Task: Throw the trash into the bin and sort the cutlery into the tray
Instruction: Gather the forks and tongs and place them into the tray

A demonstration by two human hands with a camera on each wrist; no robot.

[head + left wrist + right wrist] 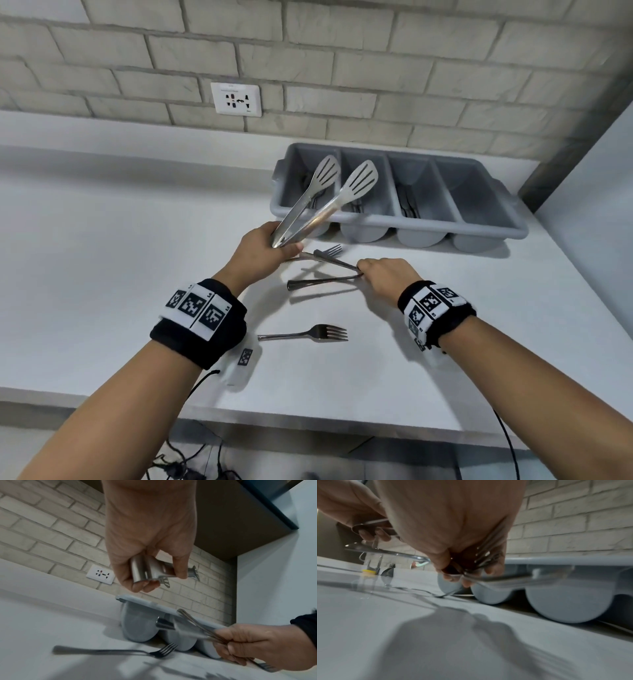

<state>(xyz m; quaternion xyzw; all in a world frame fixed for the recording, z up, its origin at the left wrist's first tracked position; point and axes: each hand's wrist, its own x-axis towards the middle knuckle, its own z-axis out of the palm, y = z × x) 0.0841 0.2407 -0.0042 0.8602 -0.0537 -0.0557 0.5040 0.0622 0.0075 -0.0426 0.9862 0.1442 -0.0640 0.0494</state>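
Tongs: the steel tongs [322,202] were gripped at the hinge end by the left hand [265,245], fingers [137,586] clenched round the spring, both slotted blades splayed apart and raised toward 1 o'clock over the tray's leftmost compartment.
Held cutlery: the right hand [387,277] had its fingers [465,582] curled round a small bunch of cutlery [325,282], handles fanning out toward 9 o'clock just above the table; at least two pieces, the exact count and kind unclear under motion blur.
Loose forks: one fork [305,334] lay flat on the table [102,274] at 6 o'clock from the hands, tines toward 3 o'clock; another fork [329,250] lay between the hands, just in front of the tray.
Tray: the grey four-compartment tray [489,231] sat at 1 o'clock against the brick wall [342,51], dark cutlery already in the left three compartments; the rightmost looked bare.
Bin: not in view, nor any trash.
Step in hand: probably stowing the tongs while gathering forks.
Doing it well: squeeze the blades together first so they clear one compartment's walls, lower rather than drop; keep the bunch aligned, tines one way, before adding the loose forks.
Risk: splayed blades could straddle a divider.
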